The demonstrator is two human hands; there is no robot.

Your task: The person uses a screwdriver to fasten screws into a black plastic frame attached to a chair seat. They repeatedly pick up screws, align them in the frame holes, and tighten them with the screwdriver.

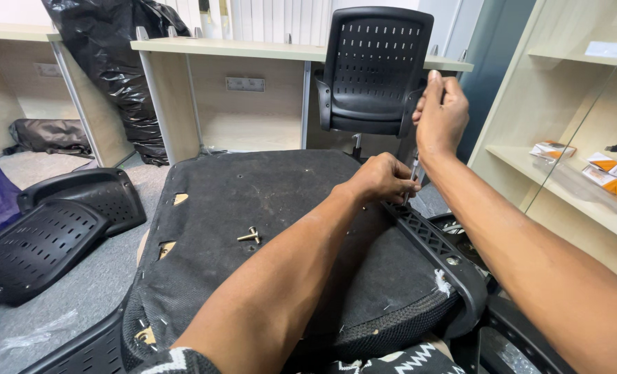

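While right hand point(441, 111) grips screwdriver point(412, 176) upright, left hand point(383, 178) pinches its tip at armrest point(436, 249); bolts point(250, 235) on seat point(267, 208) at 9 o'clock, chair point(374, 69) at 12.

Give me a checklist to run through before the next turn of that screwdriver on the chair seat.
1. Right hand grips the screwdriver handle from the top: ok.
2. Left hand steadies the shaft low down: ok.
3. Tip seated in the screw head: cannot tell, the left hand hides it.
4. Armrest bracket lies flat on the upturned seat: ok.
5. Loose bolts lie on the seat within reach: ok.
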